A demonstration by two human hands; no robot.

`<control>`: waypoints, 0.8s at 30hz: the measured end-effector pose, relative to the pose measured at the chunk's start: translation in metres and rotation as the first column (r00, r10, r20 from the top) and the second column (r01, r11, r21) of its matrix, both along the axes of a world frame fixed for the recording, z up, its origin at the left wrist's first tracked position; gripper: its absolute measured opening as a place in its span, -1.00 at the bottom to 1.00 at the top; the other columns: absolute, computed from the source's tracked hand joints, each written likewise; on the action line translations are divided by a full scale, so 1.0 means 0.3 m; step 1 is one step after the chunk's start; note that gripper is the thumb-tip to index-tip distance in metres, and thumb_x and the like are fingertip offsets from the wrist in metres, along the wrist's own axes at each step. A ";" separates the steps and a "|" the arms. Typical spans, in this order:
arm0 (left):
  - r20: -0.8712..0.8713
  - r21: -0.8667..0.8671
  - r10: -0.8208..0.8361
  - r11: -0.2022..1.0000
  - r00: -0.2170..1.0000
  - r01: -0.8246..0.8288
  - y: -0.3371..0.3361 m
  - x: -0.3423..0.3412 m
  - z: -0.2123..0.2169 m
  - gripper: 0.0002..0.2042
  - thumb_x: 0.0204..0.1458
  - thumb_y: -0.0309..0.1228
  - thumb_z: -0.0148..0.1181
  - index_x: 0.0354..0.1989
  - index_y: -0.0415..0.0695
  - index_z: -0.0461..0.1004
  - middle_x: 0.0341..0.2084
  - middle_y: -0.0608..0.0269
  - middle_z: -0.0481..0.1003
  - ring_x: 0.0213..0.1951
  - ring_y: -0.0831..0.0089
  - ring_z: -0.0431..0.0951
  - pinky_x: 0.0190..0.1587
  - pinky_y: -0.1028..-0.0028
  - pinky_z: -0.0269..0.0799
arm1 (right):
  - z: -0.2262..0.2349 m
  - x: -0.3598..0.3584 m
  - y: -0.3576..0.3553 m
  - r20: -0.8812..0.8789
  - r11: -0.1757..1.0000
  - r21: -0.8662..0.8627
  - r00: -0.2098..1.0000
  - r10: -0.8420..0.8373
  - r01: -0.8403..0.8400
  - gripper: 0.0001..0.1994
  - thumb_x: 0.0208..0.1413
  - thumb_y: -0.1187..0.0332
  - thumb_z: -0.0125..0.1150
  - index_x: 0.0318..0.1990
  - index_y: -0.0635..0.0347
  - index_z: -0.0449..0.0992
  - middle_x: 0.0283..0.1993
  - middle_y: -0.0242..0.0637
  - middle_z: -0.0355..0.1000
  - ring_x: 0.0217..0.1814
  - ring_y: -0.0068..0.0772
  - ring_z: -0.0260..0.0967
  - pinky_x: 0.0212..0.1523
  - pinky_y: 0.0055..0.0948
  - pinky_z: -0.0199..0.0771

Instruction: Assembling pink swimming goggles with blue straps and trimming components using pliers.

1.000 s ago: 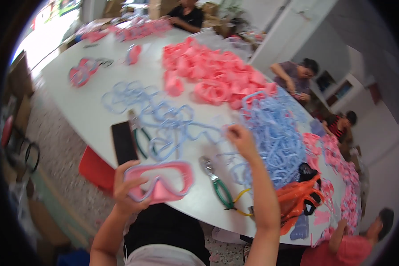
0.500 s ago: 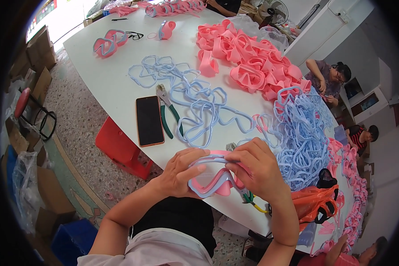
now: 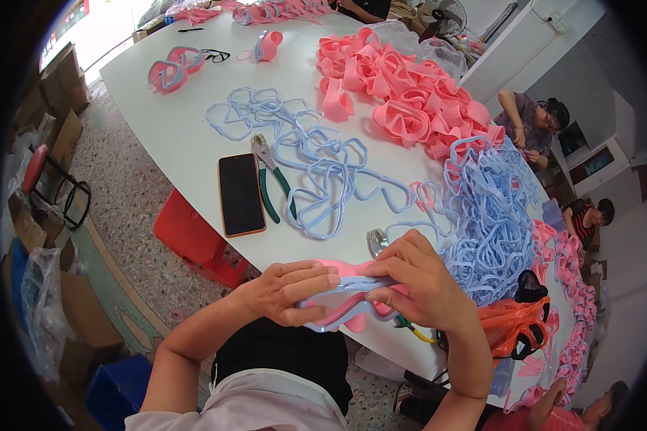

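A diving mask, pink soft skirt with a light-blue frame rim, is held up at the table's near edge. My left hand closes around its left end, fingers over the upper rim. On the other end my right hand pinches the rim between thumb and fingers. Part of the mask is hidden by both hands. Just beyond my right hand shows the metal head of a tool; its handle is mostly covered. Loose light-blue frames lie tangled beyond the mask.
A phone and green-handled pliers lie left of the frames. Heaps of pink skirts and blue frames cover the right side, beside an orange bag. A red stool stands below the left edge. Other people sit along the right.
The mask has tipped, so its top rim faces up more and its window opening shows less. Both hands have shifted slightly lower, and the tool head is more exposed.
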State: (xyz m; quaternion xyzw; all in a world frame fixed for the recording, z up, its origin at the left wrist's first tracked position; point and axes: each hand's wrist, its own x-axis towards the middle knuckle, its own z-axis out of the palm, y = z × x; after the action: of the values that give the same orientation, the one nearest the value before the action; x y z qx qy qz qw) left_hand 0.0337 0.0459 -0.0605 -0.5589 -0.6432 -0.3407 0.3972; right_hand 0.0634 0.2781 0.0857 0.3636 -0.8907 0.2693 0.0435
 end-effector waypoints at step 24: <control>0.630 0.001 -0.075 0.995 0.773 0.095 0.069 0.002 0.223 -0.71 -0.14 -0.46 0.38 -0.20 -0.20 0.55 -0.39 0.24 0.35 -0.32 0.30 0.27 -0.28 0.40 0.23 | -0.045 0.036 0.013 -0.241 0.991 0.094 0.968 -0.066 0.091 -0.67 -0.21 0.34 0.41 -0.24 0.19 0.50 -0.29 -0.31 0.36 -0.25 -0.22 0.23 -0.22 -0.29 0.19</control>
State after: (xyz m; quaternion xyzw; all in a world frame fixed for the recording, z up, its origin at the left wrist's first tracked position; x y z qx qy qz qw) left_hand 0.0345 0.0666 0.0065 -0.4475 -0.7182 -0.5154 0.1352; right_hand 0.0743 0.2819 0.0722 0.3594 -0.9057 0.1750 0.1411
